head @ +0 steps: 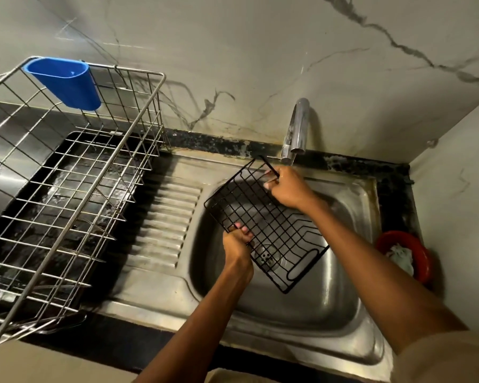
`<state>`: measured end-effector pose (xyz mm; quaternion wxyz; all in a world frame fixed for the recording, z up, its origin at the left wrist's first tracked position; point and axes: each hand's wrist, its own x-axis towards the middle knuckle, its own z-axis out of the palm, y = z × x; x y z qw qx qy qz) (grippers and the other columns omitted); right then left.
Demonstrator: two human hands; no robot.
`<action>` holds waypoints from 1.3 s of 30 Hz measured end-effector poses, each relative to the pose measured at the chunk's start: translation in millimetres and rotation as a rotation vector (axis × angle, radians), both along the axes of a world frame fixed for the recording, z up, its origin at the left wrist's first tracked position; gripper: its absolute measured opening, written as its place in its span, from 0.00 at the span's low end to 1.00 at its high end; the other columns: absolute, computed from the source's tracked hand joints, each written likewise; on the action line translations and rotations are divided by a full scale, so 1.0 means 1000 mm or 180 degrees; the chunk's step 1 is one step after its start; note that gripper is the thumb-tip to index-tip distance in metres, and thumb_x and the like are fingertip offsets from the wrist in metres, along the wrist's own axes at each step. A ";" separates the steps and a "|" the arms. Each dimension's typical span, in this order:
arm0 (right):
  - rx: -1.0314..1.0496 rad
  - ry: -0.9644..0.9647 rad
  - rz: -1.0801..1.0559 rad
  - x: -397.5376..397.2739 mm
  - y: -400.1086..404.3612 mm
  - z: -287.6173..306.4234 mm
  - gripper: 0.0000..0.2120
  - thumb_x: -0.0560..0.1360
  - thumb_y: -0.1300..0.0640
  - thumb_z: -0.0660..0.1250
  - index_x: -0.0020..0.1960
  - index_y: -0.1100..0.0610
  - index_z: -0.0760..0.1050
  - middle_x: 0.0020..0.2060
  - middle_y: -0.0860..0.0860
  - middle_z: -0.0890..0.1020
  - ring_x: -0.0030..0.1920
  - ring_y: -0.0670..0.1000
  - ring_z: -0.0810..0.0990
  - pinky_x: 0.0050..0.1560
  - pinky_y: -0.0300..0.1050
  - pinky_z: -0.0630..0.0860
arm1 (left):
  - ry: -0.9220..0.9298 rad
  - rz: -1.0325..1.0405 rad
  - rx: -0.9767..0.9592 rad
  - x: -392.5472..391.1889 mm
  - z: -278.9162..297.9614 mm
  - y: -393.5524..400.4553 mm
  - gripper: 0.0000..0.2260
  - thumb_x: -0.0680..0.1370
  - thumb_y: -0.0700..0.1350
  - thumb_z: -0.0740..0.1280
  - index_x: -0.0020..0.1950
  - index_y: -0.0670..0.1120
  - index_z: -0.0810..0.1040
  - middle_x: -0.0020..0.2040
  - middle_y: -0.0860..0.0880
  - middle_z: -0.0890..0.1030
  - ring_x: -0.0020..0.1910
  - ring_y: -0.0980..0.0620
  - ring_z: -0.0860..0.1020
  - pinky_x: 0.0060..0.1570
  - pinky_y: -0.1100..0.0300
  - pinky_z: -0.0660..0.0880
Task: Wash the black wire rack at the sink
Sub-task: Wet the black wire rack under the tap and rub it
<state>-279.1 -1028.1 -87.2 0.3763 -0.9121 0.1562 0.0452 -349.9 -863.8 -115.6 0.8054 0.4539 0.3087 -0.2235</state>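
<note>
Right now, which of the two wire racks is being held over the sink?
The small black wire rack, gripped by left hand and right hand. The large silver wire basket sits untouched.

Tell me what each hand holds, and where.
Both hold the black wire rack: left hand grips its near-left edge, right hand its far edge near the tap.

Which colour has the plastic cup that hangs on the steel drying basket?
Blue, seen in the head view: the plastic cup.
</note>
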 end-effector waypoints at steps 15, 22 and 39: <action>0.0202 0.0469 0.0786 0.001 -0.002 0.033 0.17 0.77 0.71 0.65 0.60 0.55 0.81 0.51 0.49 0.84 0.49 0.43 0.82 0.48 0.46 0.83 | -0.1347 -0.2065 0.1486 0.057 0.028 0.039 0.41 0.65 0.32 0.71 0.77 0.47 0.64 0.65 0.46 0.77 0.63 0.46 0.76 0.59 0.49 0.78; -0.1262 -0.0305 0.1205 -0.012 0.026 0.037 0.10 0.74 0.65 0.69 0.51 0.53 0.82 0.41 0.48 0.80 0.45 0.49 0.79 0.50 0.47 0.78 | -0.0988 -0.1623 0.1382 0.056 0.029 0.022 0.28 0.56 0.41 0.65 0.56 0.41 0.81 0.45 0.41 0.83 0.48 0.41 0.80 0.50 0.39 0.78; -0.1616 -0.0112 0.0552 -0.030 -0.020 0.022 0.14 0.75 0.64 0.69 0.56 0.51 0.83 0.47 0.52 0.85 0.50 0.54 0.83 0.52 0.51 0.79 | -0.1002 -0.0829 0.0981 0.045 0.014 0.052 0.29 0.63 0.31 0.61 0.65 0.34 0.75 0.50 0.42 0.86 0.48 0.43 0.83 0.47 0.52 0.79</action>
